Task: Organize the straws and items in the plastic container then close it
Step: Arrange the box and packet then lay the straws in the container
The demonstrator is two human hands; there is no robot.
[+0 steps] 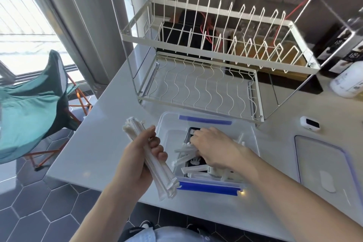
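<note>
- Standing at the back of the grey counter (pixel 94 149), an empty two-tier dish rack (pixel 198 49) is noted; it is kept apart from the work and is judged to play no part in it.
- The clear plastic container (pixel 169 131) is set open just in front of the rack, its blue clips (pixel 208 187) on the near and far rims, so that both hands can reach in.
- The lid (pixel 322 165) is laid flat to the right of the container, near but apart, presumably kept ready for closing.
- A bundle of wrapped straws (pixel 149 161) is gripped by the left hand (pixel 137 163), fingers clenched round it, held above the counter beside the container's left wall, apparently to gather them aligned.
- Loose straws (pixel 186 150) lie crossed inside over dark items (pixel 193 163).
- The right hand (pixel 214 149) is lowered among them, fingers curled; whether a straw is pinched cannot be told.
</note>
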